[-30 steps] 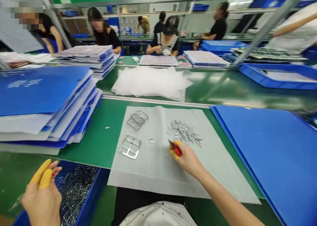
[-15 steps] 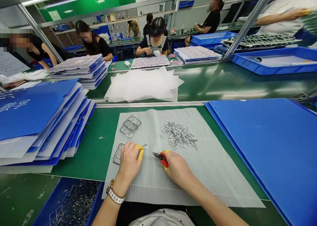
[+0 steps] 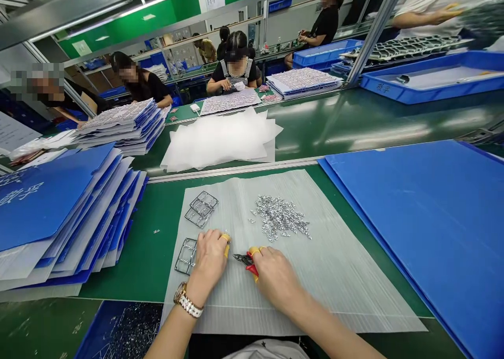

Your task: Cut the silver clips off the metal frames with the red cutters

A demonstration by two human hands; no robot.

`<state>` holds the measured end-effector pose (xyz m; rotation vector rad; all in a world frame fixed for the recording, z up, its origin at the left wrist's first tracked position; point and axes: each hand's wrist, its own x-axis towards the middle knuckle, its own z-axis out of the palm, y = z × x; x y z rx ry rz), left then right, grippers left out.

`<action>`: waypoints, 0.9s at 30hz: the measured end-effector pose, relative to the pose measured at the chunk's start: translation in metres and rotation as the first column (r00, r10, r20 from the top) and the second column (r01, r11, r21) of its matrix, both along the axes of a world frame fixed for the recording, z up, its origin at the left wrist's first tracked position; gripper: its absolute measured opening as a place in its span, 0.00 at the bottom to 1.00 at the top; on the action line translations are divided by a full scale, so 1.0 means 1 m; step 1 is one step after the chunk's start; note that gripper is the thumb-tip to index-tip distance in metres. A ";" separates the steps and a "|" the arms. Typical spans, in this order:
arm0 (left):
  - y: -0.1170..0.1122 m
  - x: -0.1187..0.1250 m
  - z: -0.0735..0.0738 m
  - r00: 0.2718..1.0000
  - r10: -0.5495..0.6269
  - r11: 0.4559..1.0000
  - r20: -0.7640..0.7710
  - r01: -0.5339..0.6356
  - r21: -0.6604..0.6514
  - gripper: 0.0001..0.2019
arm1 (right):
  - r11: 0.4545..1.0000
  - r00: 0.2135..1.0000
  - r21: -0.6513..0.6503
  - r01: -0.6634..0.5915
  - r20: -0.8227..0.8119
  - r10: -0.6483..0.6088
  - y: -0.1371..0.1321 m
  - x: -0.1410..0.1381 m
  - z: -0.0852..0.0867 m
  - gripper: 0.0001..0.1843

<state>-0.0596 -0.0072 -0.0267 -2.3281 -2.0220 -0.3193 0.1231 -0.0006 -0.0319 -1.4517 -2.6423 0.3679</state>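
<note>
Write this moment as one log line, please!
Left hand: over white sheet, partly hiding a metal frame | Right hand: holds red-handled pliers | Silver pieces: heaped on sheet, beyond pliers

Through the feed I saw a tall stack of blue and white sheets [image 3: 74, 212] filling the left side of the frame and large blue panels [image 3: 417, 217] at the right. Loose white sheets [image 3: 220, 138] lay above centre, and I made out a shallow blue tray [image 3: 437, 95] at upper right. Near top centre, a co-worker [image 3: 237, 70] sat behind a patterned sheet [image 3: 230, 102].
</note>
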 end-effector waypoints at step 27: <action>-0.041 0.012 -0.004 0.820 -0.012 0.996 0.572 0.057 -0.062 0.10 | 0.987 0.949 -0.157 -0.012 -0.312 -0.038 0.014 0.043 -0.004 0.14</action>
